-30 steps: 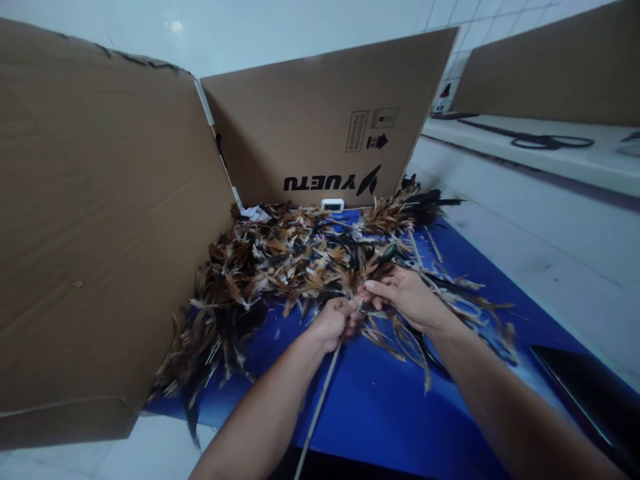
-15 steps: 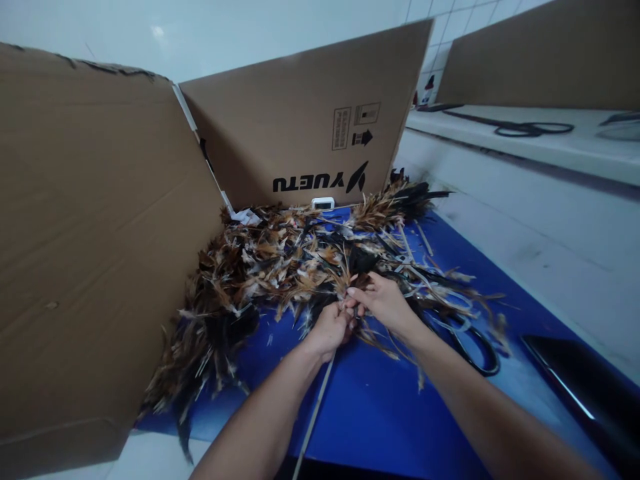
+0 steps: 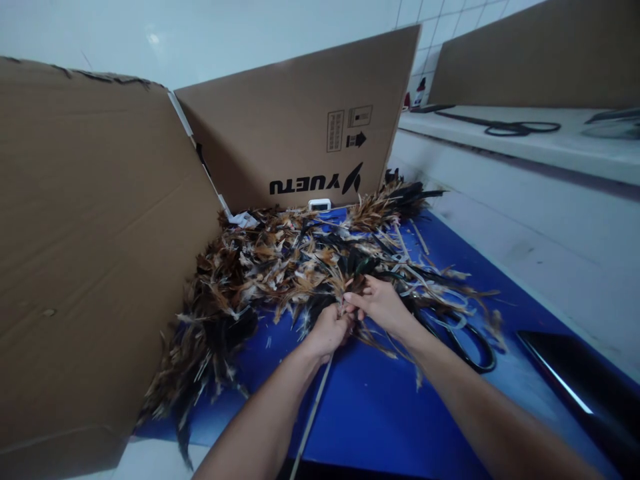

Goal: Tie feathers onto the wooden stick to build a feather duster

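A thin pale stick (image 3: 314, 413) runs from the lower edge up into my left hand (image 3: 327, 331), whose fingers are closed round its upper end. Brown and black feathers (image 3: 356, 265) fan out from that end. My right hand (image 3: 383, 305) pinches the base of these feathers, thumb against fingers, right beside the left hand. What lies between the fingertips is partly hidden. Behind both hands spreads a heap of loose brown, black and white feathers (image 3: 280, 257) on a blue tabletop (image 3: 380, 413).
Black-handled scissors (image 3: 483, 353) lie right of my right forearm, partly under feathers. A dark glossy object (image 3: 570, 380) rests at the right. Cardboard panels (image 3: 295, 127) stand left and behind. A small white device (image 3: 320, 205) sits at the back. Another scissors-like tool (image 3: 520, 127) lies on a ledge.
The view has shifted slightly. At the stick's end, the dark feathers now stand more spread and visible above my right fingers. Both hands keep nearly the same place.
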Demonstrator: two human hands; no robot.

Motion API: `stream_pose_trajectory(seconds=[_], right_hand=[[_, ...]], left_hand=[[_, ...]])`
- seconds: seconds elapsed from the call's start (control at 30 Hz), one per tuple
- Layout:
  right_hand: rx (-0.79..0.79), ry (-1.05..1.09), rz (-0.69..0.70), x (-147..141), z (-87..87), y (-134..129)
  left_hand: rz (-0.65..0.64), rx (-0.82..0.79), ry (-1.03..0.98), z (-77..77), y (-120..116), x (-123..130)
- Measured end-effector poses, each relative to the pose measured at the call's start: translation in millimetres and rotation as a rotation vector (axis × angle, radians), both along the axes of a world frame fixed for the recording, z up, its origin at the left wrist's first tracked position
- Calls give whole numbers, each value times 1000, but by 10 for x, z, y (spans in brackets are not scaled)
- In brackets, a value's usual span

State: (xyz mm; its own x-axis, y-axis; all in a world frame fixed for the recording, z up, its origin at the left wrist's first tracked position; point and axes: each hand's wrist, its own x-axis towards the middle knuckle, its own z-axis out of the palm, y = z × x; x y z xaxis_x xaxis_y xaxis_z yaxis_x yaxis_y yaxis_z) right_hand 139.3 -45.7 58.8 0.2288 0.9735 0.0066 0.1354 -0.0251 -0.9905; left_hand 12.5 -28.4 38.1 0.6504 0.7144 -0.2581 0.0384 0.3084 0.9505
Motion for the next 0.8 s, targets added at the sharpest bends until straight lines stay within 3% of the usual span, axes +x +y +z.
stream_pose_trajectory(seconds=[0.5,0.8], right_hand=[[81,-351,-9,-9,-89,-29],[55,-527,-70,-32,-44,-55]], left_hand=[[41,-126,9,69,5,12],[49,-165,-63,51,9,10]])
